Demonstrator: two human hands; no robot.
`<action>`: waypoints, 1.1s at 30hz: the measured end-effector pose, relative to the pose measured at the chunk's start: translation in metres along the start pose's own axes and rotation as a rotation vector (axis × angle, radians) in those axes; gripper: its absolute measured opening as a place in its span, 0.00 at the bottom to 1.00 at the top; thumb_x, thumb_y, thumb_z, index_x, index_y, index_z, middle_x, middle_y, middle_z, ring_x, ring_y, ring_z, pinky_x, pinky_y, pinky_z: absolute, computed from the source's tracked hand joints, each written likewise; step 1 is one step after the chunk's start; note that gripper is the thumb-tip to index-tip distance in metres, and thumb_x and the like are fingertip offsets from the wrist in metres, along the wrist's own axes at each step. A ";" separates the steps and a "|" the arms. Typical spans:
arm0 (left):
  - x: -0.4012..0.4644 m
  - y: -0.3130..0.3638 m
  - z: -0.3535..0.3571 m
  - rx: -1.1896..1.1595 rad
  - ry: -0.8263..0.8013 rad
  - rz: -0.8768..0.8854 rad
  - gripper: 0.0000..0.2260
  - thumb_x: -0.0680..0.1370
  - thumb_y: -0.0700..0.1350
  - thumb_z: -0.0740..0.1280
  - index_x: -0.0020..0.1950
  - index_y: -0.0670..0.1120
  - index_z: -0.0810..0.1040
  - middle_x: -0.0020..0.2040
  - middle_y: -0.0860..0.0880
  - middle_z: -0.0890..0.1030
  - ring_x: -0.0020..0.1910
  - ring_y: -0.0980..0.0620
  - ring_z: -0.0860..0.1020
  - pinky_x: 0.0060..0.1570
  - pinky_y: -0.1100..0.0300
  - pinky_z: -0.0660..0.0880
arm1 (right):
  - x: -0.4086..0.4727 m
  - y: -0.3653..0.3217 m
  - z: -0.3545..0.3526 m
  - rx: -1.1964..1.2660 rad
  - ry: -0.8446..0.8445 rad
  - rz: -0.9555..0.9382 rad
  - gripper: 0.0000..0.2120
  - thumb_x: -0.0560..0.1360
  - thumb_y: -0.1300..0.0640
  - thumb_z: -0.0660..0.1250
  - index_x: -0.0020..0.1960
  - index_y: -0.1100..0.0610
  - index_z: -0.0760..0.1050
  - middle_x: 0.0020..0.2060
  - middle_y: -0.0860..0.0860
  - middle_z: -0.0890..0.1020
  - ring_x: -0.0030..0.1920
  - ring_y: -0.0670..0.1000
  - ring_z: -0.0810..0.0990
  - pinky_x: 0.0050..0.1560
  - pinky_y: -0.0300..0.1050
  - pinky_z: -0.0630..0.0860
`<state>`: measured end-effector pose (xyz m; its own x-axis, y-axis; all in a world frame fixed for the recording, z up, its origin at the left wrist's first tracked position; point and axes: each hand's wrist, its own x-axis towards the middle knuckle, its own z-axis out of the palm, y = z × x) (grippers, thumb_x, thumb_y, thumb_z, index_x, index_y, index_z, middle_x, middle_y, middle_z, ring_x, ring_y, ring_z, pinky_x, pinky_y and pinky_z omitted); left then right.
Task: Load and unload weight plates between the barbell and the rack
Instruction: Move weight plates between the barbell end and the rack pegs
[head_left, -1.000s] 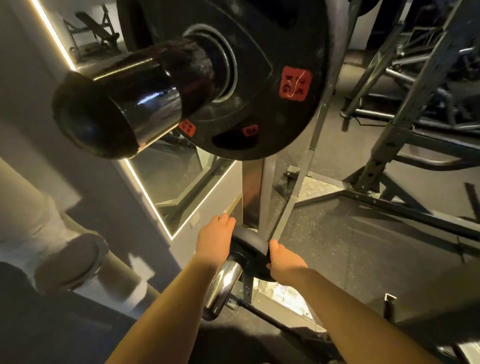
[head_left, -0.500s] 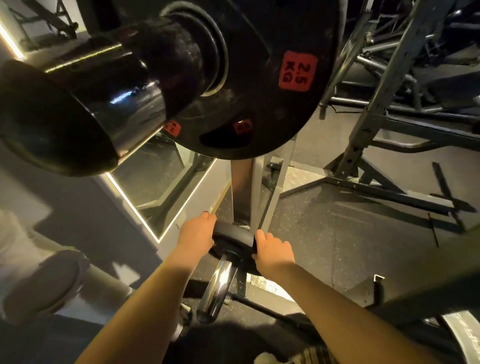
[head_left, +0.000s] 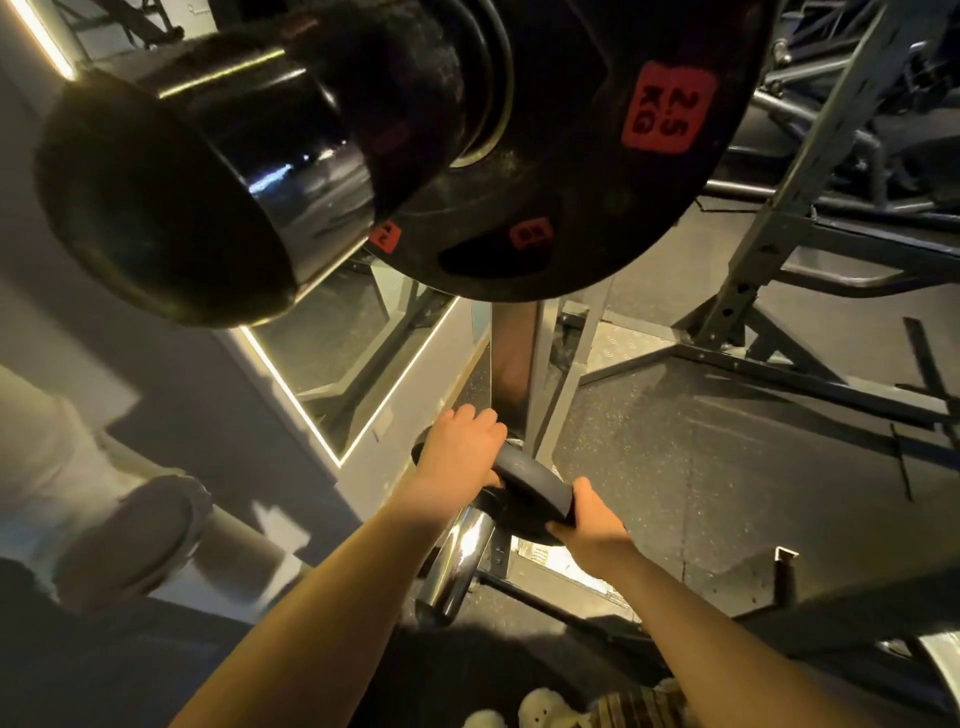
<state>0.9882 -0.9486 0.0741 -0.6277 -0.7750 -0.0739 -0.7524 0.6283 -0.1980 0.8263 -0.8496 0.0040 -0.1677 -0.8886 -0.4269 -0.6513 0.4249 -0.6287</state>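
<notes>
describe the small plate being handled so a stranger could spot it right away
Start at the big 2.5 kg plate on the barbell sleeve up top, then look straight down to the chrome storage peg. The small black plate sits there, gripped by the left hand and right hand.

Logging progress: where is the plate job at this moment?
Done: a 2.5 KG plate already sits on the barbell sleeve overhead. In hand: the left hand and right hand have a grip on a small black plate on the low chrome rack peg. Left: whether it is going on or coming off cannot be told; the peg's outer end is bare.
</notes>
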 end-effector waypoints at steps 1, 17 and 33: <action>-0.003 -0.005 0.005 -0.061 0.016 -0.004 0.22 0.76 0.57 0.68 0.67 0.50 0.71 0.64 0.49 0.73 0.63 0.48 0.70 0.61 0.56 0.66 | 0.000 -0.003 -0.004 -0.033 -0.030 0.015 0.15 0.76 0.55 0.69 0.54 0.49 0.63 0.55 0.52 0.77 0.53 0.52 0.77 0.57 0.49 0.77; 0.001 -0.041 0.009 -0.068 -0.022 -0.019 0.27 0.68 0.69 0.68 0.59 0.53 0.73 0.53 0.52 0.79 0.54 0.50 0.77 0.53 0.57 0.68 | -0.009 -0.046 -0.013 -0.178 0.068 -0.178 0.13 0.80 0.53 0.61 0.63 0.54 0.65 0.56 0.53 0.77 0.54 0.55 0.77 0.53 0.46 0.73; -0.014 -0.053 0.050 -0.741 -0.141 -0.341 0.30 0.75 0.71 0.52 0.62 0.50 0.73 0.60 0.47 0.77 0.55 0.49 0.75 0.57 0.53 0.73 | 0.008 -0.063 -0.032 0.058 -0.156 -0.053 0.28 0.74 0.47 0.71 0.70 0.50 0.64 0.61 0.48 0.74 0.58 0.51 0.75 0.51 0.39 0.74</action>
<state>1.0465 -0.9745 0.0364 -0.3477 -0.9014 -0.2580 -0.8644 0.2016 0.4606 0.8420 -0.8890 0.0609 -0.0145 -0.8746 -0.4846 -0.6115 0.3912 -0.6877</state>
